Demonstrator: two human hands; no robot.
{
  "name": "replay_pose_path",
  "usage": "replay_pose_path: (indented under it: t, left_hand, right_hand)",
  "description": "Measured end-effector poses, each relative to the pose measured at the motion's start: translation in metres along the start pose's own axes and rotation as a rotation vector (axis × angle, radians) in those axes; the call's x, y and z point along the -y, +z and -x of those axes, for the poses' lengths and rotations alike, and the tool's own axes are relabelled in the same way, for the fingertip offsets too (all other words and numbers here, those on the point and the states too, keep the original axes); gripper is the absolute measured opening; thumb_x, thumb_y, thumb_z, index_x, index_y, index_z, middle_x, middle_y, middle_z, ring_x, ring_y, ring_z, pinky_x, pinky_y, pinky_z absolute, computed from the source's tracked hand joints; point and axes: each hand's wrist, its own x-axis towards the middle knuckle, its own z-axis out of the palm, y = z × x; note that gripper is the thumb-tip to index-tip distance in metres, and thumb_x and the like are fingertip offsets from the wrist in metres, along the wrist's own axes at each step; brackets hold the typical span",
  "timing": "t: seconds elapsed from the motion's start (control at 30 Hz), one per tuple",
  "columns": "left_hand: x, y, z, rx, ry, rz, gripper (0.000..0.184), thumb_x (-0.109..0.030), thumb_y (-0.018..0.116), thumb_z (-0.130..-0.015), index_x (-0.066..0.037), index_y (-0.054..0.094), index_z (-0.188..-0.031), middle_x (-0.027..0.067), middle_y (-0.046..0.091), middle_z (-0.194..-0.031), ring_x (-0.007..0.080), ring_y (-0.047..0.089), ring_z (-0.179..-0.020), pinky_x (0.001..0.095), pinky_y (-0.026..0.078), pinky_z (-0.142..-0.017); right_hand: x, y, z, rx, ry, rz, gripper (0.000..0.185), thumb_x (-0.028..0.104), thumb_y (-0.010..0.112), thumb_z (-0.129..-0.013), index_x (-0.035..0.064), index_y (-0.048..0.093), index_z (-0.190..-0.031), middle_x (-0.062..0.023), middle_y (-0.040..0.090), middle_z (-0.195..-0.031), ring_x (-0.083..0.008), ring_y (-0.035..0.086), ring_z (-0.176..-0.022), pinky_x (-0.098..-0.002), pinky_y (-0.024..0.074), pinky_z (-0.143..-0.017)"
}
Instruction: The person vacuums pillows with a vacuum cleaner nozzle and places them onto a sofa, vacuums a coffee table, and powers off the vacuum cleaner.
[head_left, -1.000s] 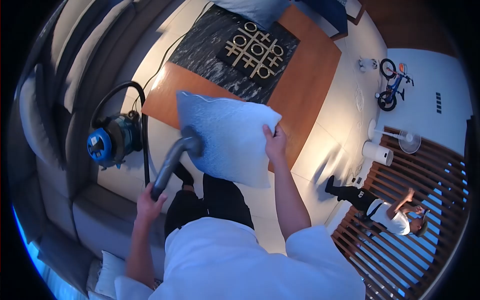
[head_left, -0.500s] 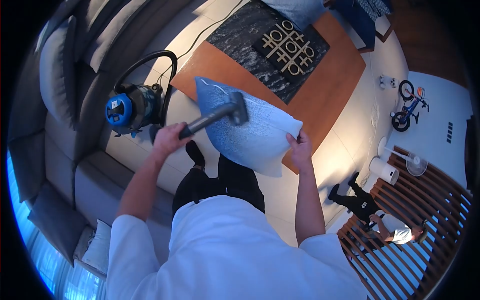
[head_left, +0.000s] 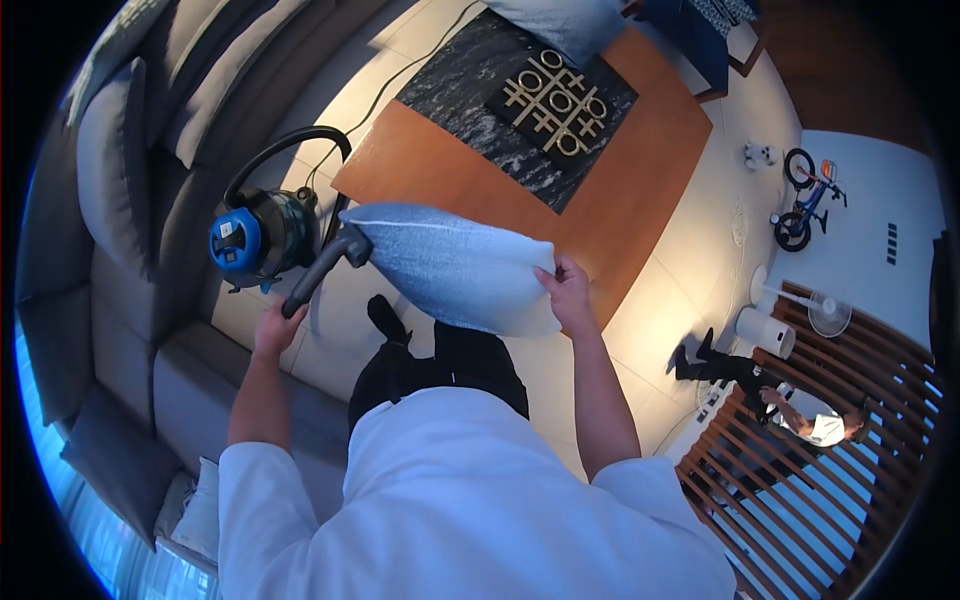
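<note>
My left hand (head_left: 276, 328) is closed around the dark handle of a vacuum cleaner nozzle (head_left: 330, 265). The nozzle's head meets the left end of a blue-and-white cushion (head_left: 455, 268), close to its pale seam. At the cushion's right, white corner, my right hand (head_left: 569, 296) pinches the fabric, thumb on top. The cushion is held up in front of my legs, tilted so its upper face looks narrow. To the left on the floor stands a blue and black vacuum cleaner (head_left: 262, 238) with a curved black hose.
Ahead is a wooden table (head_left: 640, 210) with a dark marble inlay and a tic-tac-toe board (head_left: 557, 102). A grey sofa (head_left: 130, 310) lines the left. On the right are a small bicycle (head_left: 806, 205), a fan (head_left: 828, 313), a slatted partition and another person (head_left: 770, 392).
My left hand has moved left and down, drawing the nozzle from the cushion's middle to its left end. The cushion has shifted left and tipped flatter, my right hand still gripping its corner.
</note>
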Motion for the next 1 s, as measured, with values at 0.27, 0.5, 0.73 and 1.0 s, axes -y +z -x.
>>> replay_pose_path:
  t: [0.27,0.5,0.73,1.0]
  left_hand:
    - [-0.029,-0.067,0.028,-0.240,0.018,0.242,0.049,-0.050,0.059,-0.096,-0.002,0.065,-0.108,0.0208,0.070,-0.087,0.0374,0.070,-0.086,0.0453,0.052,-0.075]
    - [-0.205,-0.084,0.064,-0.014,0.710,0.144,0.058,-0.051,0.076,-0.079,-0.013,0.064,-0.122,0.0127,0.071,-0.095,0.0347,0.070,-0.087,0.0419,0.056,-0.075]
    - [-0.137,-0.085,0.055,0.054,0.511,-0.019,0.051,-0.050,0.073,-0.082,-0.014,0.066,-0.118,0.0118,0.071,-0.089,0.0306,0.070,-0.083,0.0400,0.056,-0.071]
    - [-0.057,-0.110,0.066,-0.188,0.329,0.034,0.051,-0.045,0.076,-0.083,-0.010,0.068,-0.118,0.0181,0.072,-0.087,0.0360,0.072,-0.080,0.0417,0.057,-0.072]
  right_hand:
    - [0.017,-0.007,-0.008,-0.014,-0.113,-0.015,0.025,0.001,0.063,-0.094,0.0016,0.060,-0.118,-0.0069,0.067,-0.109,-0.0145,0.063,-0.100,-0.0289,0.0502,-0.091]
    - [0.039,0.031,0.010,0.074,-0.150,0.412,0.017,0.003,0.061,-0.091,0.0007,0.067,-0.107,-0.0115,0.069,-0.087,-0.0137,0.065,-0.079,-0.0312,0.0527,-0.074]
    - [0.053,0.006,0.060,-0.103,-0.383,0.483,0.013,0.000,0.065,-0.089,0.0002,0.067,-0.101,-0.0126,0.066,-0.084,-0.0235,0.066,-0.075,-0.0325,0.0527,-0.071]
    - [0.042,0.004,0.091,-0.069,-0.334,0.506,0.012,-0.002,0.066,-0.088,0.0007,0.065,-0.100,-0.0123,0.066,-0.086,-0.0240,0.067,-0.078,-0.0328,0.0527,-0.071]
